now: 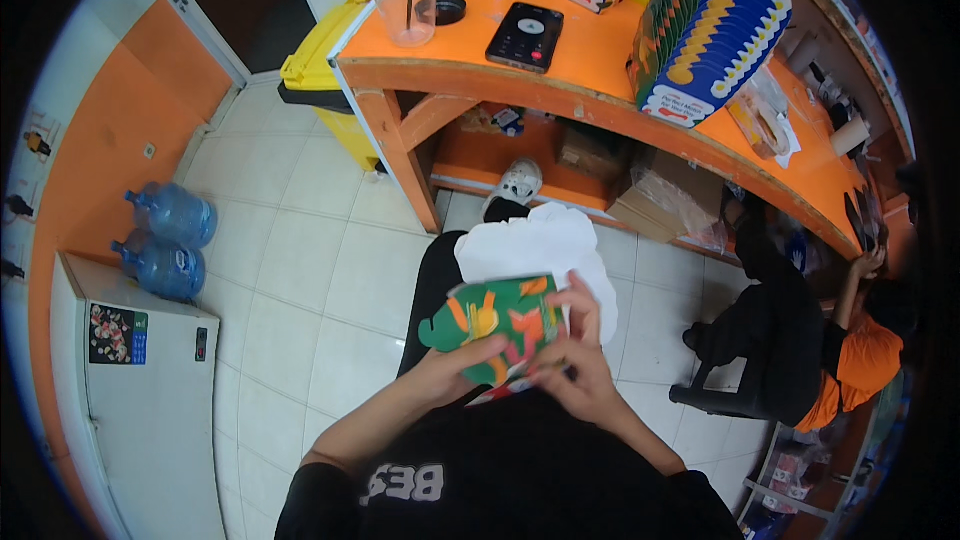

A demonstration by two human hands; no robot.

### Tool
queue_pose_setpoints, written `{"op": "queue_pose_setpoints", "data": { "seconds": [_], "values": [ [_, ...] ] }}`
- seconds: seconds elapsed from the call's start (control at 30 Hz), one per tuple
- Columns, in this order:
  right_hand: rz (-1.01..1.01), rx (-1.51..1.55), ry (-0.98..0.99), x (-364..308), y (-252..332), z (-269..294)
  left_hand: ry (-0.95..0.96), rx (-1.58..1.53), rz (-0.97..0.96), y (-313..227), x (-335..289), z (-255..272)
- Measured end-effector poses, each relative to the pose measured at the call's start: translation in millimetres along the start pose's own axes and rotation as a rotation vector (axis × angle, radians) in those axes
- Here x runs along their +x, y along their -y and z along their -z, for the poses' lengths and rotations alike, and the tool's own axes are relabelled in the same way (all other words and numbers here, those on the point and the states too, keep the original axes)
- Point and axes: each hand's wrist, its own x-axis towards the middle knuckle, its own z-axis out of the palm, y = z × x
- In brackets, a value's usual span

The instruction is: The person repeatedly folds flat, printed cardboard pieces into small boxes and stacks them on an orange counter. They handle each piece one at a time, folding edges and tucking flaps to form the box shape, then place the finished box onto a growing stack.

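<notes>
Above my lap I hold a green printed cardboard piece (510,318) with orange, yellow and red shapes, slightly blurred. My left hand (448,372) grips its lower left side, the thumb lying across the front. At its right edge, my right hand (580,360) has bent fingers against the card, some of them hidden behind it. A strip with red and white shows under the card's lower edge. Beneath the card, a stack of white scalloped-edge pieces (535,245) rests on my leg.
An orange counter (440,52) ahead carries a phone (525,38), a plastic cup (410,10) and rows of blue and green folded cartons (722,40). A person in orange (865,370) sits at the right. Water jugs (165,265), a white freezer (150,410) and a yellow bin (325,55) stand leftward.
</notes>
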Motion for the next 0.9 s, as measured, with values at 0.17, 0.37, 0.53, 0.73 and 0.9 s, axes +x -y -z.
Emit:
{"op": "queue_pose_setpoints", "data": {
  "seconds": [0.17, 0.37, 0.53, 0.73, 0.9],
  "values": [
    [-0.201, 0.304, -0.381, 24, -4, -5, -0.299, 0.399, -0.225, -4, 35, -54],
    [-0.19, 0.408, -0.392, 36, -7, 1, -0.301, -0.24, 0.057, -39, 51, -64],
    [-0.273, 0.273, -0.607, 42, -7, -3, -0.208, -0.126, -0.177, -12, 61, -55],
    [-0.251, -0.057, -0.72, 53, -1, 14, -0.09, 0.547, -0.169, 5, 53, -65],
    [-0.412, 0.815, -0.185, 53, -5, 76, 0.496, 1.257, 0.319, -78, 56, -84]
  ]
}}
